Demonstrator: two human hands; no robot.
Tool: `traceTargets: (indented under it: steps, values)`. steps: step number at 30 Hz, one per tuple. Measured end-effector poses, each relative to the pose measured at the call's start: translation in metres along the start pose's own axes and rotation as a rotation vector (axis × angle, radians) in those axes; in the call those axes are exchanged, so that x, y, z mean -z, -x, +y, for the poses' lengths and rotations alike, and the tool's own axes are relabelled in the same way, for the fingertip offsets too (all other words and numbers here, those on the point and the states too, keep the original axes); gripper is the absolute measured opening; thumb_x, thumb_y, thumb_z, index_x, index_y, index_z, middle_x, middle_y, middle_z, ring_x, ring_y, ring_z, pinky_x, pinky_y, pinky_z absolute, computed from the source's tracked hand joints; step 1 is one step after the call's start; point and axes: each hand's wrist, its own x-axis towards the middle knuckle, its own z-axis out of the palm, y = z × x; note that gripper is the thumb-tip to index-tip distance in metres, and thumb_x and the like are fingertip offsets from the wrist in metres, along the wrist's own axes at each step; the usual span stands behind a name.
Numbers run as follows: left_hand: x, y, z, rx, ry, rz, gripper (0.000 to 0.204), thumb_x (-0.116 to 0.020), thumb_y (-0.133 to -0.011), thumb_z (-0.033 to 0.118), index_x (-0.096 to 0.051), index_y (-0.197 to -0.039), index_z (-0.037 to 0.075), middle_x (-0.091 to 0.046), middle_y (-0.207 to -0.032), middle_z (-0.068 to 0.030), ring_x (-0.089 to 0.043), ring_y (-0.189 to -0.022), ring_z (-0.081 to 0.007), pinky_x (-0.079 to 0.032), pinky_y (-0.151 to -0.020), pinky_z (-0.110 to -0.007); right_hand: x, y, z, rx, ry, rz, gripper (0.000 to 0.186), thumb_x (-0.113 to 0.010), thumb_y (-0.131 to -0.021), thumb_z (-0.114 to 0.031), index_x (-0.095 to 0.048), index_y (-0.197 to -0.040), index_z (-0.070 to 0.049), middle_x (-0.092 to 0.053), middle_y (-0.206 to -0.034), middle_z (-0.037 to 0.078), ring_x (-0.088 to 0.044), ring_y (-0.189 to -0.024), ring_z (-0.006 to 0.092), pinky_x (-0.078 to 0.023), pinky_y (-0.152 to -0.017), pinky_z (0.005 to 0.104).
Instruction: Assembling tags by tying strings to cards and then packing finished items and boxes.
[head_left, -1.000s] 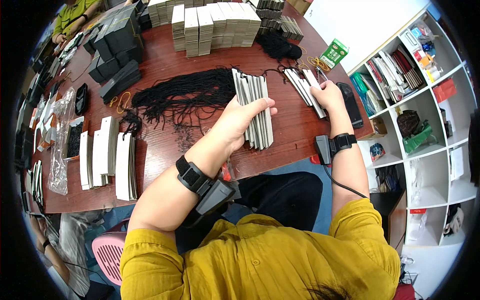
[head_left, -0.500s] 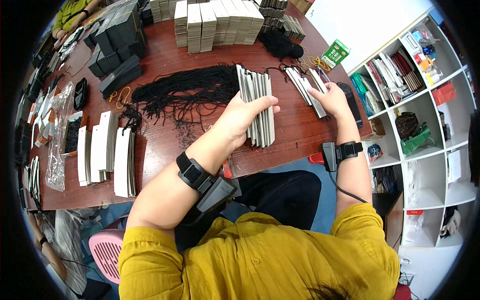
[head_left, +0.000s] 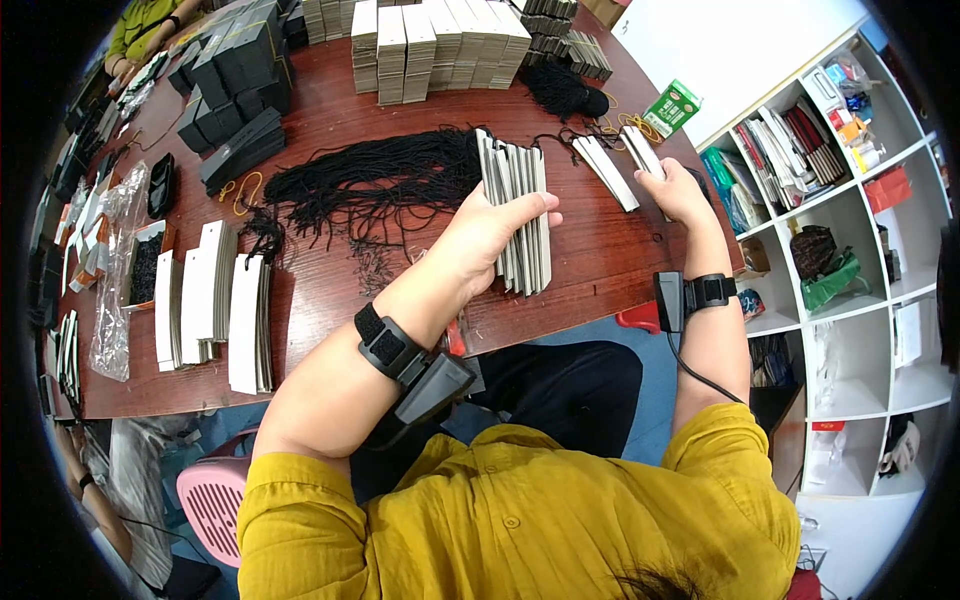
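A thick bundle of narrow white card tags [head_left: 522, 240] stands edge-up on the table, and my left hand [head_left: 490, 225] is closed round its near left side, thumb across the top. Long black cords [head_left: 370, 175] trail left from the bundle's far end. Further right, my right hand [head_left: 682, 190] pinches a small group of white tags [head_left: 641, 150] between thumb and fingers; most fingers are hidden behind the thumb. Just left of it lies another small white tag stack [head_left: 606, 173] with black cord at its far end.
Tall tag stacks [head_left: 440, 55] and dark grey blocks [head_left: 235, 70] line the back. White tag piles [head_left: 205, 285] stand at left beside a plastic bag [head_left: 120, 270]. A green box [head_left: 672, 106] sits near the far right edge. White shelving [head_left: 845, 200] borders the right. Another person's arm [head_left: 150, 45] shows far left.
My right hand has shifted a little right with its tags, drawing them apart from the small stack beside it. My left hand and its bundle have hardly moved.
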Motion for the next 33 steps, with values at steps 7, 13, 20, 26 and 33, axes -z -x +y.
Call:
traceTargets:
  steps: [7, 13, 20, 26, 33]
  values:
    - [0.0, 0.0, 0.001, -0.003, -0.012, -0.01, 0.031, -0.066, -0.081, 0.011, -0.053, -0.107, 0.0, -0.063, -0.099, -0.0115, -0.063, -0.09, -0.0199, -0.053, -0.074, -0.031, -0.025, -0.017, -0.02, 0.096, 0.14, -0.002, 0.056, -0.07, -0.065, -0.042, -0.064, -0.096, 0.005, -0.064, -0.096, 0.025, -0.063, -0.09, 0.0326, -0.048, -0.082, 0.0365]
    - [-0.001, 0.001, 0.0, 0.003, 0.007, 0.009, 0.032, -0.066, -0.081, 0.012, -0.053, -0.107, 0.0, -0.063, -0.1, -0.012, -0.063, -0.092, -0.0203, -0.053, -0.075, -0.032, -0.015, -0.032, -0.016, 0.058, 0.017, -0.08, 0.056, -0.072, -0.065, -0.042, -0.065, -0.096, 0.003, -0.066, -0.091, 0.021, -0.064, -0.086, 0.0289, -0.049, -0.078, 0.0342]
    - [0.002, -0.001, -0.002, -0.002, -0.041, -0.007, 0.032, -0.065, -0.081, 0.012, -0.052, -0.108, 0.0, -0.063, -0.1, -0.0117, -0.063, -0.092, -0.0211, -0.054, -0.074, -0.032, 0.001, -0.022, -0.015, 0.022, -0.254, -0.06, 0.038, -0.06, -0.079, -0.037, -0.063, -0.087, 0.0, -0.062, -0.077, 0.009, -0.058, -0.07, 0.0163, -0.046, -0.066, 0.0297]
    - [-0.009, 0.002, 0.011, 0.059, -0.155, 0.044, 0.034, -0.064, -0.081, 0.012, -0.049, -0.11, 0.001, -0.062, -0.101, -0.0115, -0.062, -0.093, -0.0207, -0.054, -0.075, -0.034, 0.012, 0.02, -0.035, 0.257, -0.764, -0.051, 0.024, -0.051, -0.09, -0.027, -0.055, -0.094, -0.004, -0.057, -0.08, 0.003, -0.053, -0.069, 0.0114, -0.045, -0.064, 0.0264]
    - [-0.027, 0.023, 0.038, -0.046, -0.385, 0.067, 0.033, -0.062, -0.083, 0.015, -0.051, -0.111, 0.0, -0.062, -0.104, -0.0115, -0.062, -0.095, -0.0198, -0.054, -0.074, -0.034, -0.002, 0.056, -0.033, 0.288, -1.448, -0.273, 0.038, -0.043, -0.093, -0.03, -0.052, -0.105, 0.004, -0.061, -0.104, 0.019, -0.062, -0.095, 0.0246, -0.051, -0.081, 0.0346]
